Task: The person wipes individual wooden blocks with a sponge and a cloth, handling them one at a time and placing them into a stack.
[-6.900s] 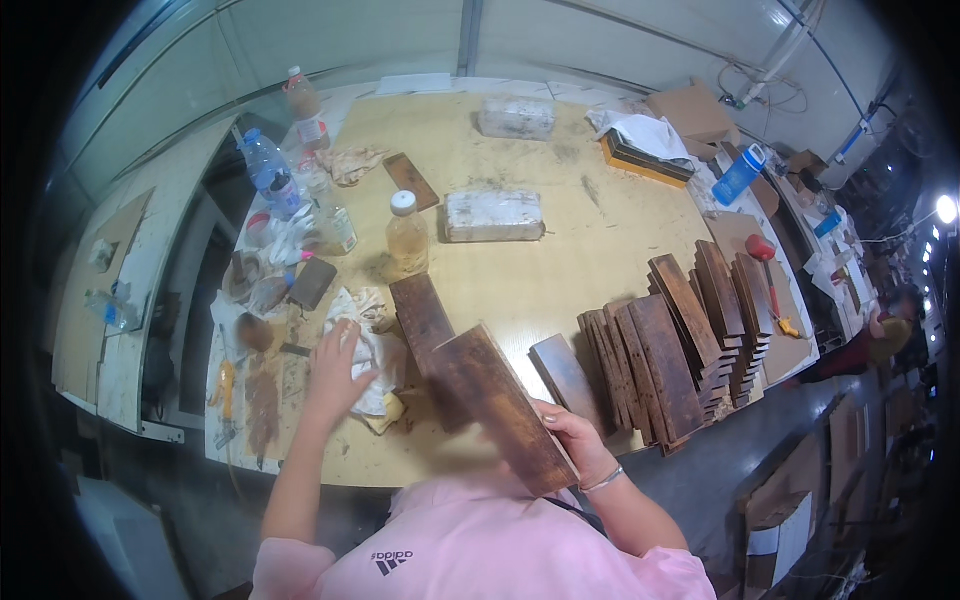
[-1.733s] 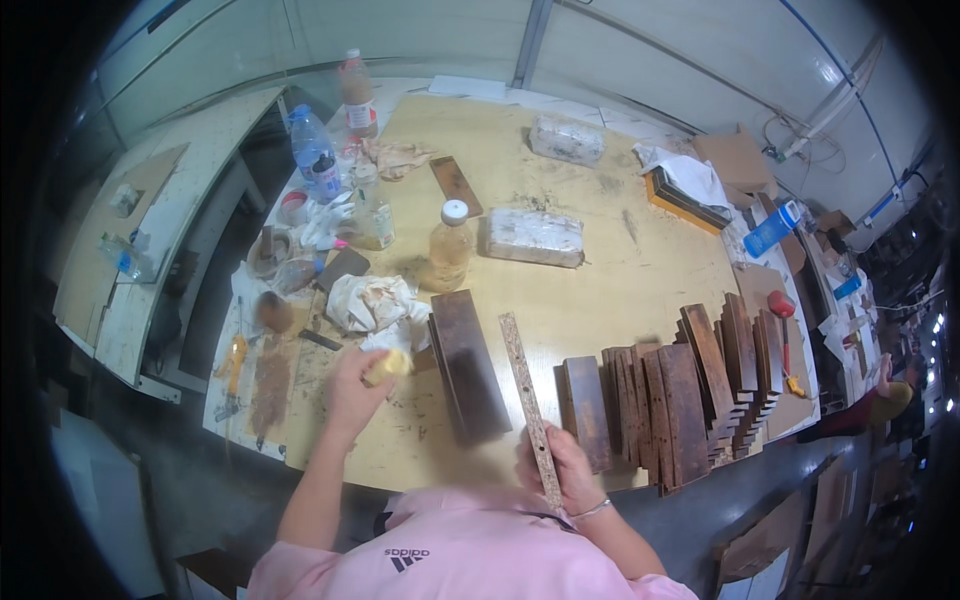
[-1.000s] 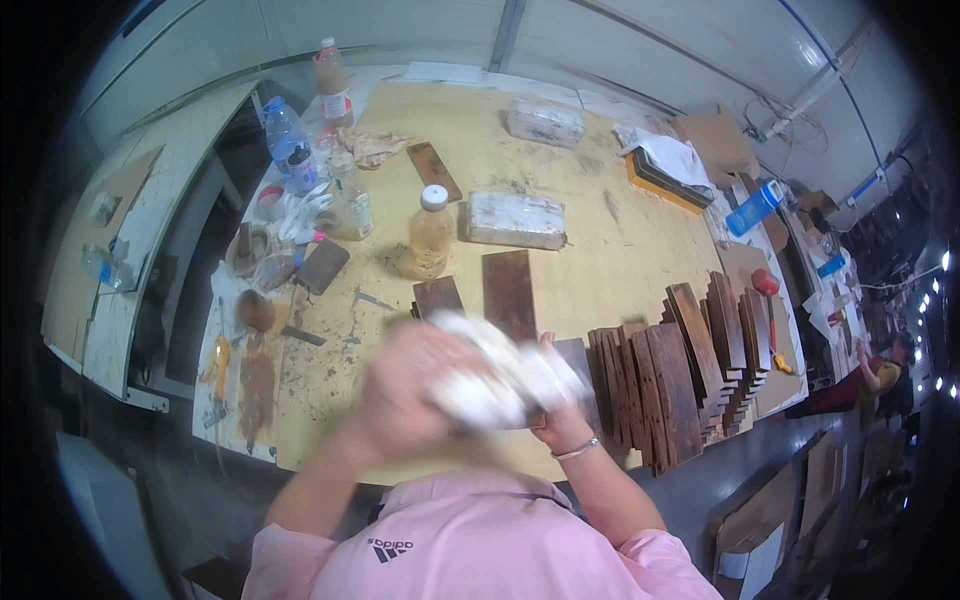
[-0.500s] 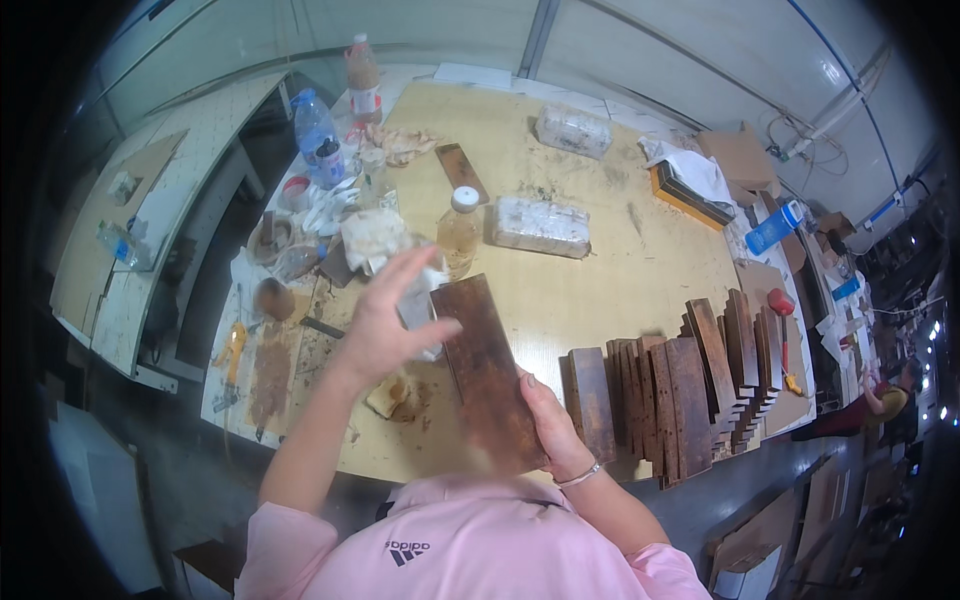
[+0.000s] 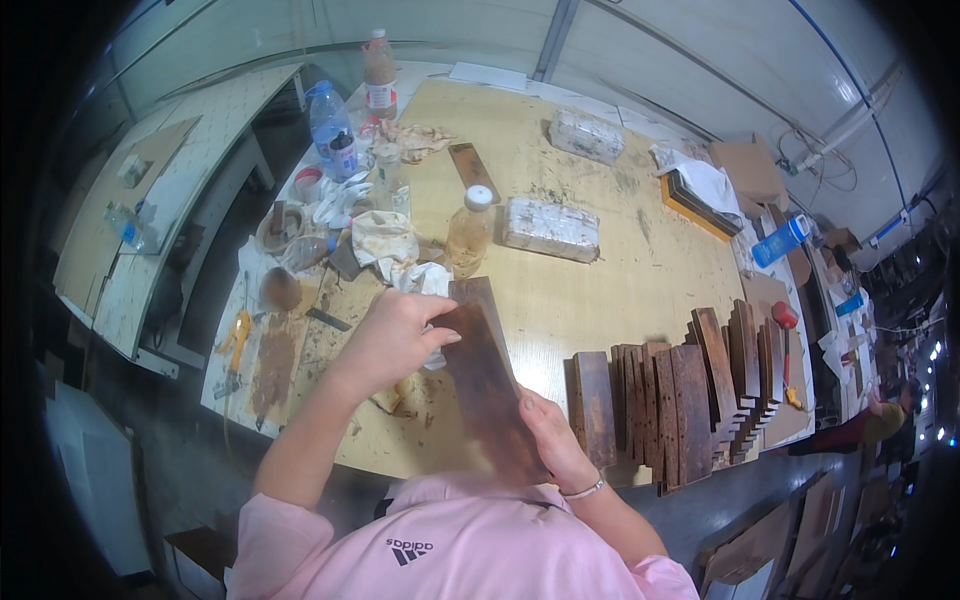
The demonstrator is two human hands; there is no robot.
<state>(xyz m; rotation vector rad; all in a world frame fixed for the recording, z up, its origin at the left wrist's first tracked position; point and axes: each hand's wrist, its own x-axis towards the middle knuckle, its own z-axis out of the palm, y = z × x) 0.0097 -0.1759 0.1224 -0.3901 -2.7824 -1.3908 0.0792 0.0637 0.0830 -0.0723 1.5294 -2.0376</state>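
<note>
1 brown board point(image 5: 488, 388) is clamped in the right hand point(image 5: 560, 442) above the table point(image 5: 640, 290); the left hand point(image 5: 392, 342) is placed at its left edge, grip unclear. Handling is judged unfinished; status of standing boards point(image 5: 690, 410) cannot be told.

My workbench point(image 5: 424, 70), topped by a smudged pale-yellow panel point(image 5: 650, 290). To my right: closely ranked dark-brown wooden boards point(image 5: 690, 410). Ahead of me: one near whitish wrapped block point(image 5: 551, 229); one far whitish wrapped block point(image 5: 587, 136); one white-capped bottle point(image 5: 469, 240), amber; one narrow brown board point(image 5: 472, 172), flat. To my left: stained white rag point(image 5: 384, 238); yellow-handled tool point(image 5: 237, 338); blue-tinted bottle point(image 5: 327, 115); red-labelled bottle point(image 5: 380, 80).
</note>
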